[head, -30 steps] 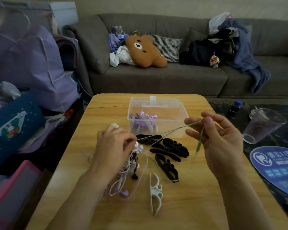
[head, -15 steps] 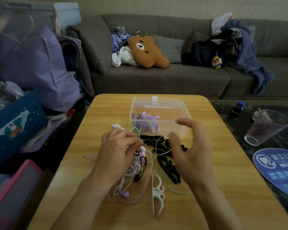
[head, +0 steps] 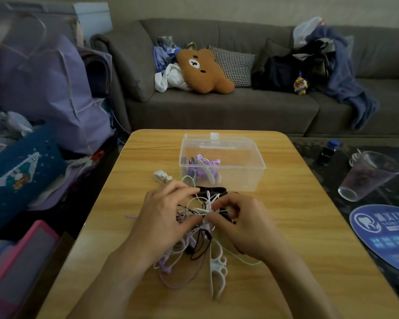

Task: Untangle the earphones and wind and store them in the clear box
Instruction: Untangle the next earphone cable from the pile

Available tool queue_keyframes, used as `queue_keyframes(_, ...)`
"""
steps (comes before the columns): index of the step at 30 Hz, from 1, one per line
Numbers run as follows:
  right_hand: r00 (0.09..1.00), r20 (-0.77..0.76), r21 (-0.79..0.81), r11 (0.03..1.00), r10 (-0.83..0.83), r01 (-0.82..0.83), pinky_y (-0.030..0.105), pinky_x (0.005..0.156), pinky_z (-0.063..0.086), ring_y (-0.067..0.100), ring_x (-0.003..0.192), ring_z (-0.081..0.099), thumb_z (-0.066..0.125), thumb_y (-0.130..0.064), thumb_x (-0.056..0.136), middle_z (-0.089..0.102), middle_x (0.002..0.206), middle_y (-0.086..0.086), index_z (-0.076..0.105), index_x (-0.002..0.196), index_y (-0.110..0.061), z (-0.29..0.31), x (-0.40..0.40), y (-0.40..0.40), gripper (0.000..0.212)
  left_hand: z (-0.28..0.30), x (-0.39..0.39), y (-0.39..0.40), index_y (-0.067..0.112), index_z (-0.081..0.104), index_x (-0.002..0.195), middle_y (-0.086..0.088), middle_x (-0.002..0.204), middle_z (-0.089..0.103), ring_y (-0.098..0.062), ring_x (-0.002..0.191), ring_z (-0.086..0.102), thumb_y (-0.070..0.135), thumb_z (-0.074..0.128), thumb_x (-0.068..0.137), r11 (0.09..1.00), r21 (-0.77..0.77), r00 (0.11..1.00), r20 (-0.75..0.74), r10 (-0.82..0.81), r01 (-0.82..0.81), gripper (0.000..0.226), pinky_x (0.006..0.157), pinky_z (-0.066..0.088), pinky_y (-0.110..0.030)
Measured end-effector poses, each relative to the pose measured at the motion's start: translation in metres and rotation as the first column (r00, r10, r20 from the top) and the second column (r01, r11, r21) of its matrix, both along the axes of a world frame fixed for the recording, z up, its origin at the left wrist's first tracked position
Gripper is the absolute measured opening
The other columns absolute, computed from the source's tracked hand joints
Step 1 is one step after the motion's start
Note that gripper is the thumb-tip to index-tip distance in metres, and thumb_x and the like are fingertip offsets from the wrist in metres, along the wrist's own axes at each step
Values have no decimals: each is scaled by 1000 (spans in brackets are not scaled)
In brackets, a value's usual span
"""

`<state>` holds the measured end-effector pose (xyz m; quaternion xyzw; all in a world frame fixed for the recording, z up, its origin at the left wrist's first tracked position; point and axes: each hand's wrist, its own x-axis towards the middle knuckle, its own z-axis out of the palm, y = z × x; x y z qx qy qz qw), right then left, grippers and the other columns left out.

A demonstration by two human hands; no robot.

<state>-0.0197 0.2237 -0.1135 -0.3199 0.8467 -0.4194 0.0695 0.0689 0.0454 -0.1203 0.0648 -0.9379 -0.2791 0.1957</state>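
Your left hand (head: 164,217) and right hand (head: 242,224) both pinch white strands of the tangled earphones (head: 194,229) lying between them on the table (head: 297,226), with the clear box (head: 221,166) straight ahead beyond the fingertips, slightly nearer your right.

Dim, flat light. Against the far pale wall (head: 217,8), a long grey sofa (head: 217,107) heaped with a brown bear cushion (head: 202,70), a checked pillow (head: 234,63), dark bags (head: 279,70) and blue clothing (head: 341,72). In front, a light wooden counter (head: 297,226) with rounded corners. At left, lilac fabric bags (head: 44,88) and a navy rocket-print cushion (head: 21,171). At right, a dark glass-topped side table (head: 332,176) with a tilted clear cup (head: 369,176) and a small dark bottle (head: 327,153).
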Motion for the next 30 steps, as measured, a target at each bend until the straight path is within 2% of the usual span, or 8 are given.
queue_keyframes(3,998,8,-16,998,-64,64,15,50,37,3,50,51,72,-32,90,54,49,-18,71,79,-30,-2,-1,-3,11,2,2,7,39,64,120,26,96,61,4,94,56,69,62,74,1000,1,1000,23,-16,16,55,94,45,-39)
queue_keyframes(6,995,72,-61,995,-76,80,11,53,43,-4,59,62,71,-28,92,65,60,-22,75,85,-27,-1,0,-3,8,0,1,6,40,69,109,24,94,66,0,94,61,81,49,75,989,148,999,28,-31,26,57,90,50,-40)
queue_keyframes(9,989,137,-158,984,-56,78,17,54,48,-1,57,65,72,-28,92,71,67,-13,76,87,-26,-2,3,-6,7,-2,-2,6,32,76,103,18,94,69,-3,94,64,51,63,89,980,195,999,-7,-42,43,27,83,52,-37)
queue_keyframes(12,995,79,-186,980,-56,70,26,47,35,9,43,40,75,-36,88,51,46,-6,70,79,-28,-6,3,-6,13,0,-3,6,25,77,95,14,85,69,-6,83,65,27,68,92,968,251,999,-43,13,-2,10,71,52,-32)
queue_keyframes(17,998,-38,-192,980,40,-46,13,49,30,7,45,39,81,-26,82,44,48,-14,70,77,-26,-3,8,-4,13,2,-2,8,23,74,90,13,80,67,-7,68,60,25,68,93,967,242,984,-140,113,-77,8,56,44,-16)
queue_keyframes(24,987,-32,-229,960,154,-158,15,51,33,7,50,44,75,-22,88,48,55,-15,67,82,-25,-1,24,-10,10,1,-3,6,20,76,93,15,84,63,8,69,54,18,70,91,971,158,960,-189,206,-178,6,63,37,-5)
queue_keyframes(27,999,11,-338,941,39,-33,22,49,37,7,50,45,72,-25,91,57,60,-3,63,84,-26,1,19,-9,11,3,-4,3,19,75,94,16,83,61,4,68,55,19,70,91,968,165,955,-202,219,-187,6,62,39,-5)
queue_keyframes(30,997,42,-344,936,-65,76,43,50,46,24,55,56,68,-28,94,64,68,4,59,86,-29,1,17,-9,12,6,-3,2,22,75,94,15,69,63,-7,58,58,22,68,93,967,222,975,-154,161,-124,8,51,44,-16)
